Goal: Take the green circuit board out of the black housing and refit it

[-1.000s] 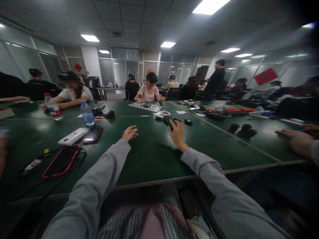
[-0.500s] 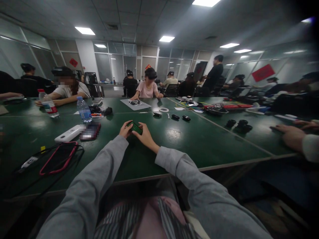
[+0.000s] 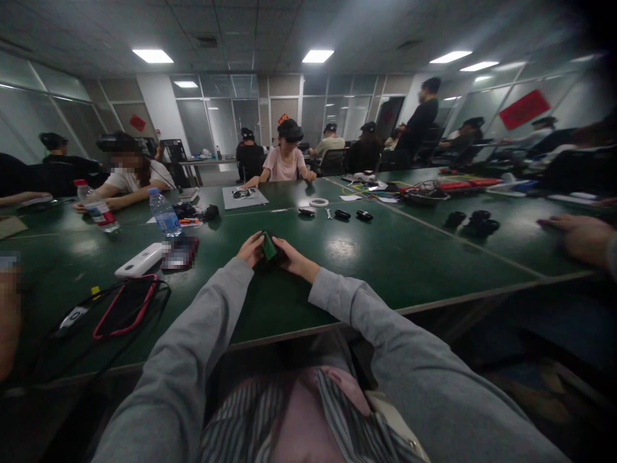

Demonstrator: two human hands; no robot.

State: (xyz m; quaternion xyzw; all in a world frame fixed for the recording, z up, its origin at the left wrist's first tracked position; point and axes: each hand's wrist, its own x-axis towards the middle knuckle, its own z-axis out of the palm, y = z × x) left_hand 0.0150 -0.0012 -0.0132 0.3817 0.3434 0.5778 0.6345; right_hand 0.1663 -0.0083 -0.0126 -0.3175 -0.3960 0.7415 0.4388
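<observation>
Between my two hands is a small green board (image 3: 270, 247), apparently a circuit board, held just above the green table (image 3: 308, 296). My left hand (image 3: 251, 249) grips its left edge, fingers behind and thumb near the top. On the other side, my right hand (image 3: 292, 257) is closed on the right part, which is dark and partly covered by the fingers. The board is tilted, and its far side is hidden from me.
Leftward lie a pink-edged phone (image 3: 128, 307), a white device (image 3: 141, 260), a dark red phone (image 3: 180, 253) and a water bottle (image 3: 165, 213). Ahead are a white tape ring (image 3: 318, 202), a small wrench (image 3: 328, 214) and black parts (image 3: 342, 215). A co-worker's hand (image 3: 578, 233) rests at right.
The green board has been turned in my hands, from lying face-up to tilted more on edge. My view has shifted slightly. The co-worker opposite has moved a hand on the grey sheet.
</observation>
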